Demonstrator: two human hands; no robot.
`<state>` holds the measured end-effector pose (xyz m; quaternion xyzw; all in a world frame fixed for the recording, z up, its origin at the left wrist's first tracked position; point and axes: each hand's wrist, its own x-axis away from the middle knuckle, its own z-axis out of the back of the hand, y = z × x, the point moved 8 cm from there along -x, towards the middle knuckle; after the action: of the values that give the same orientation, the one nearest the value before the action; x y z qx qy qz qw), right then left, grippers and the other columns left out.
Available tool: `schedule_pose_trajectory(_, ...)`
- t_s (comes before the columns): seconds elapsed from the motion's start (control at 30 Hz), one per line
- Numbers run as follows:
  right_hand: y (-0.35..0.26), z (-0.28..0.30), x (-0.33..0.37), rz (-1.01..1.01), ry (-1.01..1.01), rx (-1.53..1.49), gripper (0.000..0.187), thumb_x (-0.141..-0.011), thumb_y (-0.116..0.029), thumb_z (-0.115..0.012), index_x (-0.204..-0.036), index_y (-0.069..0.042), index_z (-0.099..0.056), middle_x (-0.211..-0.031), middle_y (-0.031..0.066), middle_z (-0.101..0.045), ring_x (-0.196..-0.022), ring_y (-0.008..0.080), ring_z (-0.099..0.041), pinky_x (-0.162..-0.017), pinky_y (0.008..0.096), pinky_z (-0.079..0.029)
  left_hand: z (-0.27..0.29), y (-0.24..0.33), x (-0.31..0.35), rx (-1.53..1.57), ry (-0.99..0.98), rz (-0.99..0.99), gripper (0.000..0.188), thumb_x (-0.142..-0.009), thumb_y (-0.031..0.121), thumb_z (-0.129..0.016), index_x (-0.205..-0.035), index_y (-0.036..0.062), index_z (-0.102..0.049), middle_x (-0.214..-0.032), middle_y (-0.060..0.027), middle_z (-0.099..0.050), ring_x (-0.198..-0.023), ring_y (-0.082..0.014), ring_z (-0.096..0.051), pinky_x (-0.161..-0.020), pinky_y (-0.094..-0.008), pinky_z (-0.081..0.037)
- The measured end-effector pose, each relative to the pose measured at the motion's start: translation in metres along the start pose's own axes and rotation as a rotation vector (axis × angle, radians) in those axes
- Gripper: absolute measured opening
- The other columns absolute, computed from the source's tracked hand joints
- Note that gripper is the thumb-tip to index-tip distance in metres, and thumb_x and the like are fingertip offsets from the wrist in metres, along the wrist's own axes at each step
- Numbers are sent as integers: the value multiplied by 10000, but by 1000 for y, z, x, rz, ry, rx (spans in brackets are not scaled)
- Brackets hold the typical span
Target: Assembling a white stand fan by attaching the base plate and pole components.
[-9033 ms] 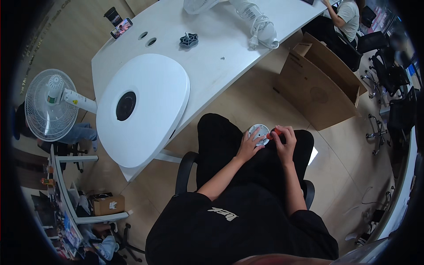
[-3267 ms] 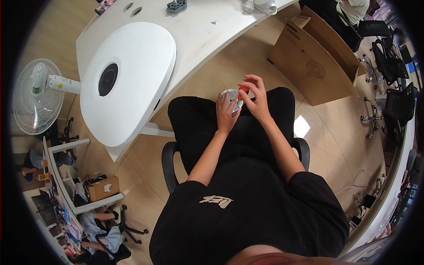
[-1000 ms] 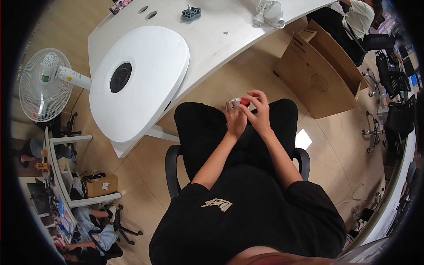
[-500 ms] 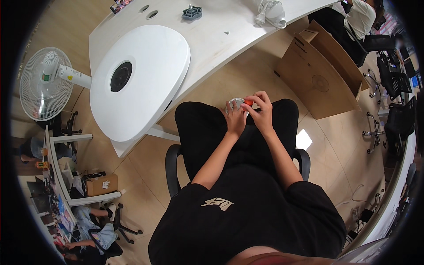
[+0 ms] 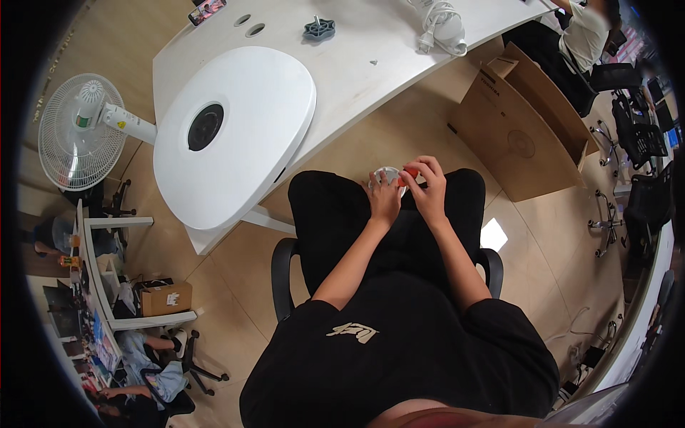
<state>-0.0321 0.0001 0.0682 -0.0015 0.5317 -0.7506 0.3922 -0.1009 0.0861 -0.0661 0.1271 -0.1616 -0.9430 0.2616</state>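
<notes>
Over my lap, my left hand (image 5: 385,202) is closed round the near side of a small round whitish part (image 5: 386,173). Its fingers cover much of that part. My right hand (image 5: 430,193) pinches an orange-red tool handle (image 5: 409,173) right beside it, the handle's inner end close against the round part. Whether a shaft or tip runs into the part is too small to make out. Ahead on the left, a white fan (image 5: 82,135) lies on its side, its large rounded base (image 5: 246,164) resting on the table.
The white table (image 5: 349,93) bears a grey star-shaped knob with a bolt (image 5: 319,28), a coiled white cord with plug (image 5: 439,28) and a phone (image 5: 207,12). An open cardboard box (image 5: 499,135) stands on the floor to the right. Chair armrests (image 5: 283,278) flank me; other people sit farther off.
The whole view has shifted slightly, so things sit a little lower and farther right. Both hands keep their holds; the right fingers have turned a little and more of the orange-red handle shows.
</notes>
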Motion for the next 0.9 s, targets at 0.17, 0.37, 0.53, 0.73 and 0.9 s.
schedule_pose_trajectory(0.17, -3, -1, -6, 28, 35, -206, 205, -830, -51, -732, -1032, -26, -709, -1283, 156, -614, -1053, 292, -650, -891, 342, -505, -5, 0, -3, -50, -57, -15, 368, -938, 270, -608, -1261, 92, -608, -1394, -281, -489, -1334, -550, -359, -1045, -754, -255)
schedule_pose_trajectory(0.37, -5, 12, 4, 47, 159, -42, 219, -794, -95, -793, -986, -25, -713, -1102, 111, -604, -888, 251, -628, -812, 328, -511, -5, 0, 2, 48, 22, 13, 341, -943, 251, -607, -1247, 97, -616, -1398, -297, -457, -1332, -558, -338, -1026, -747, -280)
schedule_pose_trajectory(0.53, 3, 8, -2, -12, 81, -148, 277, -868, -44, -700, -1138, 4, -660, -1174, 145, -669, -1030, 232, -655, -866, 306, -506, -16, -2, 4, 16, 24, -26, 330, -917, 188, -601, -1236, 107, -615, -1408, -298, -453, -1342, -563, -329, -1017, -734, -293)
schedule_pose_trajectory(0.73, -21, -2, -2, 154, 0, -156, 259, -866, -25, -686, -1123, 0, -666, -1178, 157, -659, -1015, 262, -648, -891, 339, -494, -16, -4, 10, 7, 136, -49, 377, -911, 217, -621, -1262, 88, -576, -1388, -291, -467, -1315, -557, -367, -1008, -730, -296)
schedule_pose_trajectory(0.9, -19, -1, -2, 56, 44, -75, 288, -788, -107, -796, -1043, -23, -690, -943, 101, -560, -860, 239, -579, -800, 314, -477, -14, -6, 12, 50, 197, -93, 417, -915, 261, -638, -1276, 76, -541, -1385, -284, -472, -1315, -544, -371, -1003, -725, -305)
